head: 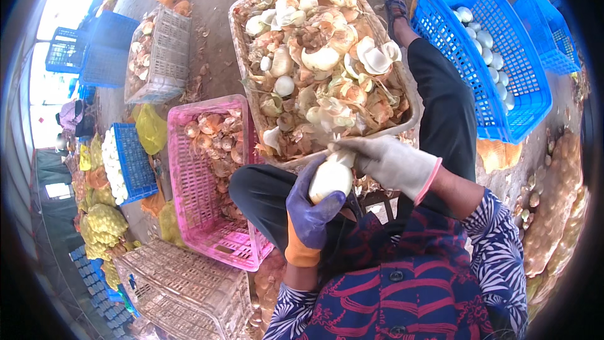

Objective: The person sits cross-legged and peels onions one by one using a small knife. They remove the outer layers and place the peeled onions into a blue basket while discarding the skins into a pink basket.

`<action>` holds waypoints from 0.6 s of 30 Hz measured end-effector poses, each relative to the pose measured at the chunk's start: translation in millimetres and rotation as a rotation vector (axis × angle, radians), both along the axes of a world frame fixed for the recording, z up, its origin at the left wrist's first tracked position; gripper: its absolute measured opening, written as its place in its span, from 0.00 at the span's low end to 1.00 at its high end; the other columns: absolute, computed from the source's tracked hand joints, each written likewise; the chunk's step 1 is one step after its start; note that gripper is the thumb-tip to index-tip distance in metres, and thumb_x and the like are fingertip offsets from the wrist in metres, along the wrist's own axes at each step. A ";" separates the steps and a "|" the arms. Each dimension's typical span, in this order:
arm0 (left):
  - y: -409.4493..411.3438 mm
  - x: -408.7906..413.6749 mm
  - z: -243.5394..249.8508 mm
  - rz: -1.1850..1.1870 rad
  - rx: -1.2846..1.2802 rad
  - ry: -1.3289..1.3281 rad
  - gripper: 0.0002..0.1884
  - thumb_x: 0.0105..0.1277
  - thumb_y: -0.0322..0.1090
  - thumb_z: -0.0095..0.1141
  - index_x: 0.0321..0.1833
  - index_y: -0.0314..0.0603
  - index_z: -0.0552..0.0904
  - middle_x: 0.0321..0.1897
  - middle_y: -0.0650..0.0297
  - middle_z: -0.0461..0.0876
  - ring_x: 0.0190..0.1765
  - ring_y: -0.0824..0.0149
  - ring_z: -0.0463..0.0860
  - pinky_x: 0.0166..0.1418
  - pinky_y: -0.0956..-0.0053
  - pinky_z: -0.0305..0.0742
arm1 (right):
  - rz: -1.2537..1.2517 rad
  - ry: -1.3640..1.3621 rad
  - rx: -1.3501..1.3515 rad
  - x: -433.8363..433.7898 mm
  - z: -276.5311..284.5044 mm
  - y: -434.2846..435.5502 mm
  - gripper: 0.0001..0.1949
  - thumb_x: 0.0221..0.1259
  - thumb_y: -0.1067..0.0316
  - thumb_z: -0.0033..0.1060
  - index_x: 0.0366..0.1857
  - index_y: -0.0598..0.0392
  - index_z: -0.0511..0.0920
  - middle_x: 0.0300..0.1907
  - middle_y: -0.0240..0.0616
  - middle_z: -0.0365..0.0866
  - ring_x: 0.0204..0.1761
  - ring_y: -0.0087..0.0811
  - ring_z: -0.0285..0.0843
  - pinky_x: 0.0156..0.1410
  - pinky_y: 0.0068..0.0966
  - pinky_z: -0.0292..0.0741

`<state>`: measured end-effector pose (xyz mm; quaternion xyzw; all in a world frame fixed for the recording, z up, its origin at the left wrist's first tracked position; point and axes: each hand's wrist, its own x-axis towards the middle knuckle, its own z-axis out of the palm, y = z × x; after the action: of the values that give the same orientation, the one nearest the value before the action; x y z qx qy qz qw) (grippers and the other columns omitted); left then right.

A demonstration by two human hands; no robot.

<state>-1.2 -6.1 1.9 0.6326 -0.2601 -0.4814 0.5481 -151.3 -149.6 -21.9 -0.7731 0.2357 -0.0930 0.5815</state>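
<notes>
My left hand (309,212), in a purple and orange glove, holds a large white peeled onion (331,180) from below and the side. At the onion's upper end are the fingers of my right hand (387,163), in a pale glove with a pink cuff; whether they hold a tool cannot be seen. Just beyond both hands stands a pale plastic crate (410,125) heaped with onion skins (325,56) and some white onion pieces. To the left, a pink plastic crate (174,179) holds unpeeled onions (212,137).
A blue crate (533,118) with peeled white onions (490,52) stands at the right, another blue crate (547,23) behind it. Net sacks of onions (557,203) lie at the far right. At the left are a grey crate (170,52), an overturned-looking crate (179,283) and a person (71,115).
</notes>
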 end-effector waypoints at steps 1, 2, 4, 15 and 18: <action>-0.3 1.2 0.9 -0.033 -0.017 -0.033 0.36 0.59 0.30 0.69 0.71 0.28 0.71 0.56 0.56 0.82 0.52 0.67 0.83 0.56 0.72 0.81 | -0.016 0.038 -0.019 -6.7 1.4 0.4 0.24 0.71 0.67 0.53 0.70 0.53 0.70 0.44 0.54 0.85 0.45 0.51 0.86 0.48 0.42 0.80; -0.8 2.1 6.0 -0.054 0.032 -0.040 0.38 0.56 0.30 0.70 0.71 0.27 0.71 0.57 0.56 0.82 0.55 0.67 0.83 0.58 0.71 0.80 | -0.030 0.075 -0.041 -12.1 5.0 -1.2 0.25 0.72 0.66 0.53 0.72 0.53 0.68 0.45 0.54 0.85 0.46 0.51 0.86 0.50 0.42 0.80; -2.5 0.6 7.9 -0.037 0.013 0.038 0.39 0.56 0.31 0.71 0.71 0.27 0.72 0.58 0.56 0.82 0.55 0.67 0.83 0.60 0.72 0.79 | -0.075 0.171 -0.094 -15.9 25.3 1.9 0.26 0.73 0.64 0.54 0.74 0.54 0.66 0.46 0.54 0.85 0.47 0.50 0.86 0.52 0.41 0.80; 1.1 7.6 21.2 -0.104 -0.166 0.257 0.55 0.42 0.38 0.82 0.75 0.28 0.66 0.67 0.54 0.76 0.68 0.62 0.76 0.72 0.66 0.70 | -0.397 -0.202 0.183 -5.3 45.5 33.4 0.11 0.68 0.68 0.67 0.49 0.61 0.80 0.41 0.33 0.84 0.42 0.21 0.79 0.47 0.26 0.79; 9.8 8.6 7.8 -0.045 -0.036 0.128 0.50 0.45 0.37 0.79 0.73 0.27 0.68 0.65 0.55 0.77 0.66 0.62 0.78 0.70 0.68 0.72 | -0.304 -0.195 0.013 3.1 48.7 33.8 0.06 0.66 0.72 0.65 0.43 0.58 0.81 0.34 0.36 0.84 0.35 0.30 0.82 0.42 0.28 0.80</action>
<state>7.3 3.7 9.7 0.5846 -0.2474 -0.5284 0.5637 -148.2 -115.9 26.8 -0.7120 0.2930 -0.2531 0.5858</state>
